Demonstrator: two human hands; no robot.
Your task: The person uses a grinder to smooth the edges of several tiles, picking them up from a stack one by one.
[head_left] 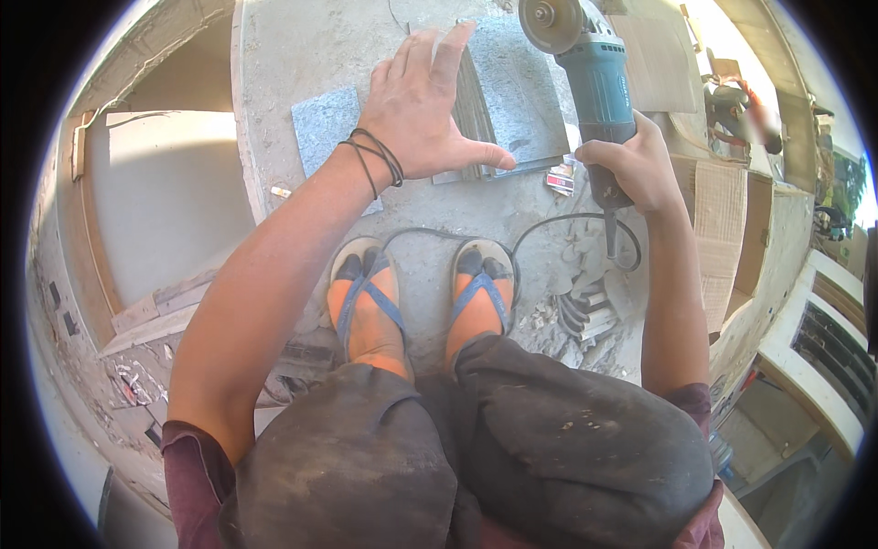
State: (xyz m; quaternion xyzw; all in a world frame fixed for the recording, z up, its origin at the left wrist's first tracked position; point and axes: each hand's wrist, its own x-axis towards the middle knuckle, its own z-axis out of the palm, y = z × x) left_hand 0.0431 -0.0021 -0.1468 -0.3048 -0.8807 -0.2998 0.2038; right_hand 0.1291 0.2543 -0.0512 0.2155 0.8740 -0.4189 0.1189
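Note:
My right hand (pixel 647 169) is wrapped around the dark rear body of a teal angle grinder (pixel 596 78). The grinder stands nearly upright in the view, its round disc (pixel 550 22) at the top edge, apart from the slabs. Fingers spread and thumb stretched out, my left hand (pixel 419 114) holds nothing. It is over the left side of a stack of grey speckled slabs (pixel 519 87); whether it touches them I cannot tell. A smaller grey slab piece (pixel 322 128) lies left of that hand, partly hidden by my wrist.
The grinder's black cord (pixel 572 218) loops across the dusty floor by my sandalled feet (pixel 370 306). Broken strips (pixel 590 316) lie in a heap right of them. A small red and white packet (pixel 560 179) sits beside the slabs. Cardboard (pixel 720 224) stands at the right.

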